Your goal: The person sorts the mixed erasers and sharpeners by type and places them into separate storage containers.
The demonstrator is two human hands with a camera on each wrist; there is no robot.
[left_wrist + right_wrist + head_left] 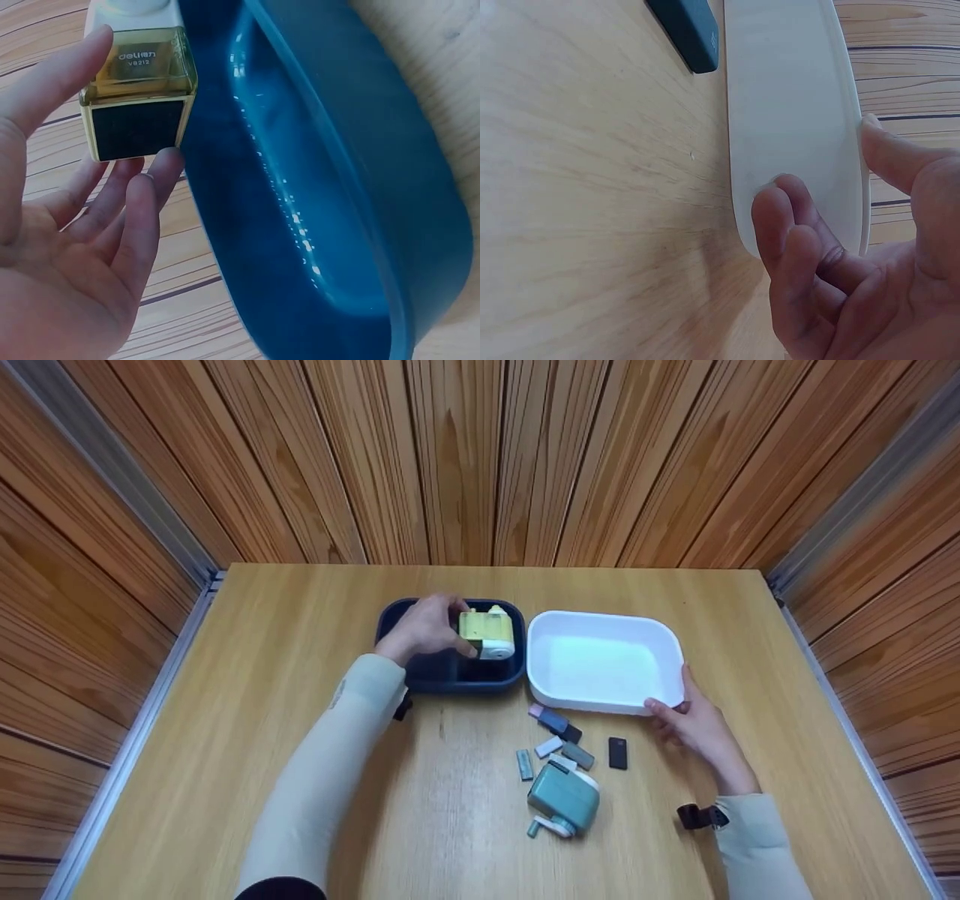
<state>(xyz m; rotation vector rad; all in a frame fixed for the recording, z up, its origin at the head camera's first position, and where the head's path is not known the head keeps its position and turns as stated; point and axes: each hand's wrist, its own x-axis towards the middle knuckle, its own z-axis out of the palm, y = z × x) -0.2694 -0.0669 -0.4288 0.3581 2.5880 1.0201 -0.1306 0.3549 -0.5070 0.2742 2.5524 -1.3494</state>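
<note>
**Wooden table (285, 667) with a white tray (600, 660), a blue tray (465, 688) and a yellow sharpener (484, 625) in a person's left hand (429, 628)**

The trays sit side by side, white to the right of blue. The right hand (694, 718) holds the white tray at its near right corner, in a narrow pinch. The left hand grips the yellow sharpener between thumb and fingers, over the right part of the blue tray; whether it touches the bottom, I cannot tell. Nearer the person lie a teal sharpener (568, 796) and, smallest of all, several small blocks (617, 753).

The yellow sharpener looks like light, stiff plastic, smooth enough to slip; its see-through casing might crack if dropped. The flat sides of its body seem the best hold.

Only the left wrist view shows its black end panel (139, 129) and the lettering "deli"; only the head view shows the teal sharpener's crank (553, 825).
</note>
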